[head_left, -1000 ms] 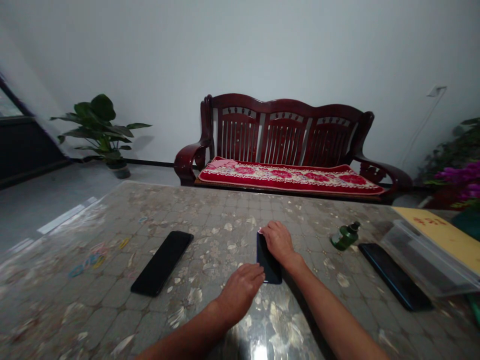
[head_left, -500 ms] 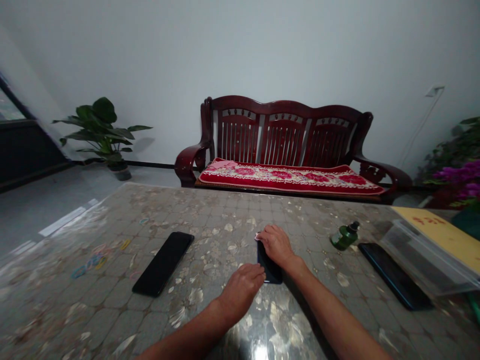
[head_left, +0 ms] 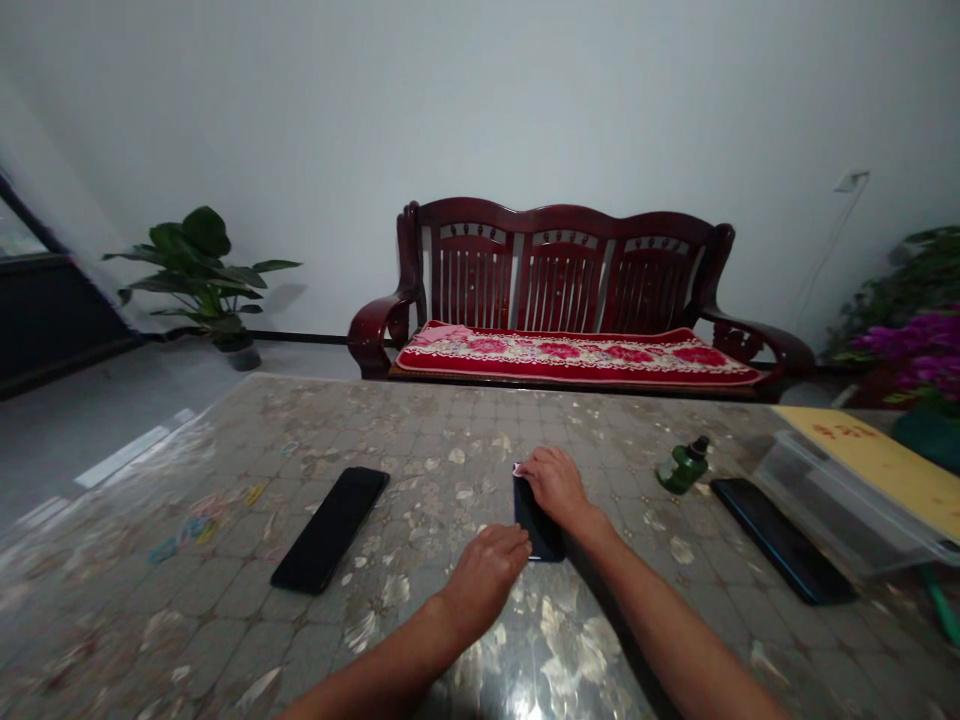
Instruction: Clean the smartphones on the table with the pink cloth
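Note:
A dark smartphone point(head_left: 538, 530) lies flat on the patterned table in front of me. My left hand point(head_left: 491, 565) steadies its lower left edge, fingers curled together against it. Over the far end of the phone, my right hand point(head_left: 553, 483) presses a small whitish wipe point(head_left: 519, 470) onto the screen; most of the wipe is hidden under the fingers. Another black smartphone point(head_left: 330, 530) rests to the left. A third smartphone point(head_left: 780, 540) lies at the right, near a small green pump bottle point(head_left: 683, 468).
Several coloured rubber bands point(head_left: 196, 522) are scattered at the left of the table point(head_left: 420, 420). At the right, a clear plastic box point(head_left: 832, 510) carries a yellow sheet point(head_left: 862, 450). A wooden bench point(head_left: 562, 270) stands beyond, with potted plants on both sides.
My right hand and the wipe have shifted very slightly at the far end of the phone. The left hand stays at the edge. The camera view has tilted and turned a little.

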Motion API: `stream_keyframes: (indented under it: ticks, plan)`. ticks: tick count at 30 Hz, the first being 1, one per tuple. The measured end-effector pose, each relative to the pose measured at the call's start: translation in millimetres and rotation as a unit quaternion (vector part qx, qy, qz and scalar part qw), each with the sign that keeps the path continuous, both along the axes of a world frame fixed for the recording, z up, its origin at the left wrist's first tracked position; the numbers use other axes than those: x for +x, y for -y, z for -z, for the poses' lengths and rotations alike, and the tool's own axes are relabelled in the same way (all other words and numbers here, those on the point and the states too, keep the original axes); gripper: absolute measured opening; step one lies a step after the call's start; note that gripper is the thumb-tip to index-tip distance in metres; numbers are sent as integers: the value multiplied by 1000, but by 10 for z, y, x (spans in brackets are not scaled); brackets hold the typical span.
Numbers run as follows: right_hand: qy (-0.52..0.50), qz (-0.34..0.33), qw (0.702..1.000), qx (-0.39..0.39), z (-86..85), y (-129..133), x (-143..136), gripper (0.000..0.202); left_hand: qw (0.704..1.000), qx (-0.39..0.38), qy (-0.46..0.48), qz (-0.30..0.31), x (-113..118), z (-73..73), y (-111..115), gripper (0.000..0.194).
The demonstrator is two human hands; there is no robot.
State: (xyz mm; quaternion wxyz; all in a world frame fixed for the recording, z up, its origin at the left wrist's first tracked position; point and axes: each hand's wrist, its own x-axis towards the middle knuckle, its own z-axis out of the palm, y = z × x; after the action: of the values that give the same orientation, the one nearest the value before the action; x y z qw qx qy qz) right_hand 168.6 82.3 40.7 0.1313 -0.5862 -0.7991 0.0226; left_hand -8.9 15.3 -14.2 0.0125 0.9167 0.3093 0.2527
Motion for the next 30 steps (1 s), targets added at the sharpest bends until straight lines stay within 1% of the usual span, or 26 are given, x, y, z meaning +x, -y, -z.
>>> stream_keyframes:
  ticks: [2, 5, 6, 10, 11, 14, 16, 18, 21, 22, 24, 27, 28, 30]
  plan:
    - [-13, -7, 1000, -4, 13, 13, 4, 25, 1000, 4, 4, 3, 1, -2, 1, 17]
    - [-20, -47, 999, -7, 39, 29, 20, 25, 1000, -1, 4, -1, 4, -4, 1, 18]
    - [-18, -50, 999, -6, 45, 31, 28, 26, 1000, -3, 4, -4, 5, -2, 1, 19]
    - [-12, -10, 1000, 1, 51, 47, 48, 24, 1000, 4, 13, -6, 16, 38, -6, 19]
    - [-14, -11, 1000, 2, 49, 59, 46, 24, 1000, 9, 15, -6, 18, 53, -9, 19]
    - [-18, -60, 998, 2, 36, 103, 31, 26, 1000, 18, 11, -11, 23, 88, -16, 20]
    - [-14, -85, 996, 3, 25, 117, 29, 26, 1000, 19, 8, -15, 23, 84, -15, 21]
    - [-10, -71, 997, 4, 17, 105, 41, 26, 1000, 18, 8, -13, 21, 58, -7, 21]
    - [-10, -9, 1000, 9, 28, 68, 75, 25, 1000, 15, 19, -11, 18, 7, 11, 20]
    - [-12, 3, 1000, 10, 38, 62, 84, 25, 1000, 14, 24, -12, 18, -7, 16, 19]
    - [-20, -6, 1000, 13, 58, 64, 96, 26, 999, 10, 30, -17, 22, -23, 22, 18]
    - [-23, -48, 999, 11, 67, 73, 113, 27, 999, 8, 28, -22, 34, -27, 22, 15]
    - [-21, -48, 999, 9, 62, 70, 124, 26, 999, 10, 26, -23, 39, -24, 22, 15]
    - [-14, -14, 1000, 4, 43, 51, 150, 25, 999, 17, 23, -28, 50, -16, 25, 15]
